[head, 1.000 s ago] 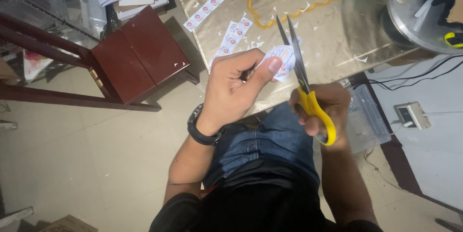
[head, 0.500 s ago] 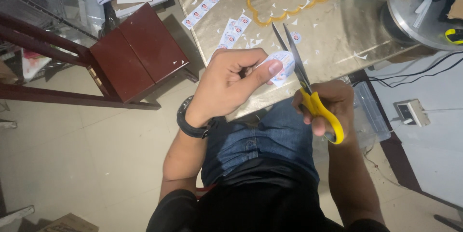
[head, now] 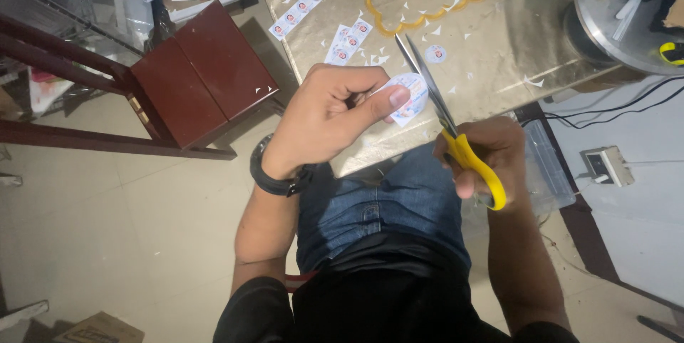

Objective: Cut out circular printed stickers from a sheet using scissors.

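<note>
Pinching a small round printed paper cutout point(head: 407, 96) between thumb and fingers, our left hand point(head: 329, 116) holds it above the edge of the glossy gold-covered table point(head: 499, 37). Our right hand point(head: 491, 158) is closed on the yellow-handled steel scissors point(head: 449, 126), whose blades touch the cutout. Strips of small printed stickers point(head: 305, 4) lie farther on the table, and a dark red wooden stool point(head: 192, 76) stands to the left.

We see a table point(head: 499, 51) with a glossy golden covering, its near edge running across the view at about 12 o'clock. On it lie strips of small printed stickers point(head: 306, 2) at 11 o'clock, one round cut-out sticker point(head: 435, 54) near the centre, and scattered white paper scraps point(head: 531, 81). A round grey tray point(head: 605, 22) rests at 2 o'clock.
</note>
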